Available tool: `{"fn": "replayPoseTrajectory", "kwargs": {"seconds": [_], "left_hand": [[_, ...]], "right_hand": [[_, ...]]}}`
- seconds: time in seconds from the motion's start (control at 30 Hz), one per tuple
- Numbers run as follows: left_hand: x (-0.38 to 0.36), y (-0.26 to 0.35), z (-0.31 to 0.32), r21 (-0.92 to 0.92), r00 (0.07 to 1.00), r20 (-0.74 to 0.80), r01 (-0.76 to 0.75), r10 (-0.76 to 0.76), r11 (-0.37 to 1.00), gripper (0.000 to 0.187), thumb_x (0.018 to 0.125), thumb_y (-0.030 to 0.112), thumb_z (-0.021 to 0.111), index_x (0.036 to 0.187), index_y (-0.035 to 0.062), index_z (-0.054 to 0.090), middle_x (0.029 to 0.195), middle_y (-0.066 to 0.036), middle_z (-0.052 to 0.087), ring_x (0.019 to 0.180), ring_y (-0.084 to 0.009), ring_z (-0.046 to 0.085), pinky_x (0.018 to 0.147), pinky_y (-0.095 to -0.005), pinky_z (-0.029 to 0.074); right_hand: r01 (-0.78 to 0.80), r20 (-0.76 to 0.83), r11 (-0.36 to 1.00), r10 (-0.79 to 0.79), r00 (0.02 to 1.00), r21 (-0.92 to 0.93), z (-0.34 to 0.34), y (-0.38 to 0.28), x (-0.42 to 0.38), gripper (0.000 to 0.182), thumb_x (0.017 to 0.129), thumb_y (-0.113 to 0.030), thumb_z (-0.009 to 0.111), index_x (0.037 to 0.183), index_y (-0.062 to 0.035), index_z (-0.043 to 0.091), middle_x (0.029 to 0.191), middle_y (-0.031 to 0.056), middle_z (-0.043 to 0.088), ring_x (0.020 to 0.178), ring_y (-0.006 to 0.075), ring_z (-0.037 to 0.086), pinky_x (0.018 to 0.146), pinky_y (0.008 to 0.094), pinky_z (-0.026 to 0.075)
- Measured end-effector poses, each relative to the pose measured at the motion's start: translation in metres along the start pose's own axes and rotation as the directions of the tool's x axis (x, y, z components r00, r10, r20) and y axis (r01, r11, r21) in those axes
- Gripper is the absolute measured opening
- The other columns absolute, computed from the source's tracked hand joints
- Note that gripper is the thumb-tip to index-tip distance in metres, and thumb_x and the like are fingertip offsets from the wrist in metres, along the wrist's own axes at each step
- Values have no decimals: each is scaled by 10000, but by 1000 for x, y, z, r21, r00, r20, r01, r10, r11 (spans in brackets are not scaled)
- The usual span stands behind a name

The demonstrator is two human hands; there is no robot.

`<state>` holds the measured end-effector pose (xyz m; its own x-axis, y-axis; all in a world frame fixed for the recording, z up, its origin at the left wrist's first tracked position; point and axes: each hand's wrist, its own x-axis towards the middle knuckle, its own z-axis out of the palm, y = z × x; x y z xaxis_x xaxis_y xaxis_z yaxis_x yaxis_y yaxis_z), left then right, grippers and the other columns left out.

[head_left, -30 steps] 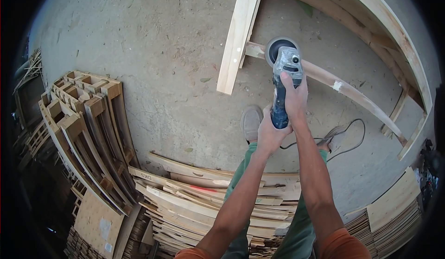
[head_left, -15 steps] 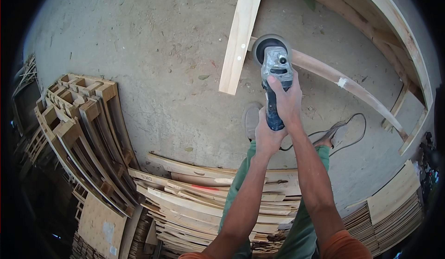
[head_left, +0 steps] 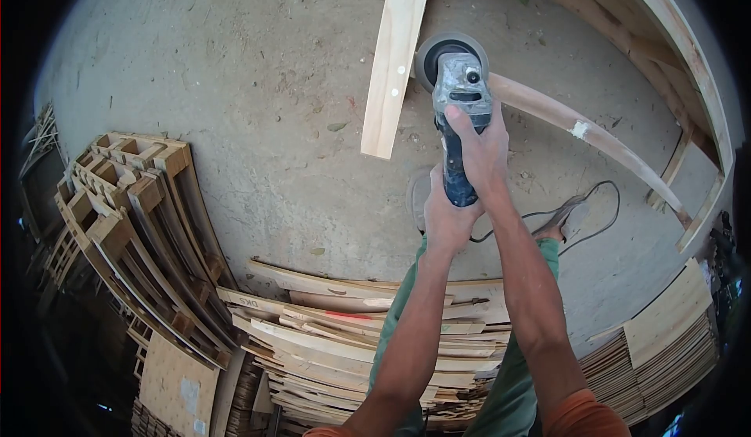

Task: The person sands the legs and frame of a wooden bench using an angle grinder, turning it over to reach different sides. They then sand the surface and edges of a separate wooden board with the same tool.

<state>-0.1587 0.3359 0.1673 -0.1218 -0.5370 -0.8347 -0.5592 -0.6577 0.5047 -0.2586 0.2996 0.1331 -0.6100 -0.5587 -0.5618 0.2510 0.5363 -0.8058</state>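
An angle grinder (head_left: 465, 97), grey at the head and dark blue along the body, is in both my hands. My right hand (head_left: 486, 155) wraps the body just behind the head, thumb on top. Farther back, my left hand (head_left: 447, 219) closes around the rear end. The round disc (head_left: 425, 63) overlaps a long wooden bar (head_left: 606, 143), which runs off to the right and has a white patch. Left of the disc a pale plank (head_left: 385, 108) with two white dots crosses the bar's end. What the disc touches is hidden under the grinder's head.
A wooden frame (head_left: 708, 85) curves along the right. Several pallets (head_left: 156, 202) stand at left, and loose wood strips (head_left: 328, 335) are piled around my legs. A dark cord (head_left: 618, 202) loops on the concrete floor (head_left: 266, 108) by my foot. Stacked sheets (head_left: 665, 320) lie lower right.
The grinder and both hands have shifted slightly forward, away from my body, and a little left. My grip is the same. The whole view has shifted slightly.
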Motion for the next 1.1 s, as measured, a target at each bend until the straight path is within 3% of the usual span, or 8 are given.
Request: {"fn": "replayPoseTrajectory", "kwargs": {"seconds": [0.27,0.53,0.6,0.73,0.8,0.93,1.0,1.1], "left_hand": [[0,-6,4,-58,1000,-5,-24,24,998,724,735,218,867,1322,42,482,1196,-160,627,1103,-270,635,968,-403,485],[-6,-16,1,-47,998,-9,-56,56,997,702,736,203,862,1308,46,486,1161,-139,657,1077,-268,652,958,-385,489],[-10,-14,-3,-42,998,63,-4,7,999,705,734,204,864,1310,51,487,1176,-131,645,1084,-266,643,960,-386,486],[-4,-20,-1,-70,999,15,-50,51,996,707,739,215,866,1311,52,486,1176,-128,641,1087,-265,640,963,-388,487],[-4,-25,-4,-89,1000,26,-15,17,996,702,748,217,864,1313,49,482,1166,-124,647,1077,-267,646,960,-393,491],[-8,-29,6,-102,998,-30,-58,55,993,689,754,218,862,1306,46,487,1132,-120,658,1053,-260,654,939,-388,500],[-12,-28,1,-29,999,49,-3,5,1000,668,758,211,856,1296,47,496,1135,-116,655,1044,-250,652,923,-380,502],[-12,-34,5,-65,998,15,-56,57,996,654,757,206,855,1284,44,503,1143,-119,654,1047,-244,648,924,-377,500]], "right_hand": [[-59,46,998,59,997,3,-4,2,-2,838,816,-505,801,1372,51,509,1099,187,730,990,226,724,882,340,554],[-18,19,999,19,1000,-46,-5,9,-13,820,830,-482,796,1380,49,498,1113,185,727,991,223,721,883,342,557],[-104,-17,994,104,994,34,-7,10,-16,807,833,-476,798,1374,44,502,1113,183,727,1003,221,718,894,349,552],[-40,16,998,41,999,-48,1,6,-15,811,829,-484,801,1372,39,503,1099,189,730,996,235,722,900,356,547],[-42,6,996,42,999,-73,2,7,-19,729,865,-400,775,1392,33,517,1151,166,706,1004,215,688,904,332,533],[-30,21,998,31,999,-58,-4,10,-22,722,869,-406,769,1385,33,517,1148,163,707,1010,212,689,909,336,531],[-43,3,998,44,999,-46,-7,13,-25,718,871,-405,768,1382,32,517,1143,162,708,1011,211,690,910,336,532],[-49,-3,999,48,999,-13,-10,18,-25,834,829,-490,797,1390,42,485,1113,193,730,1002,250,728,894,358,555]]}}
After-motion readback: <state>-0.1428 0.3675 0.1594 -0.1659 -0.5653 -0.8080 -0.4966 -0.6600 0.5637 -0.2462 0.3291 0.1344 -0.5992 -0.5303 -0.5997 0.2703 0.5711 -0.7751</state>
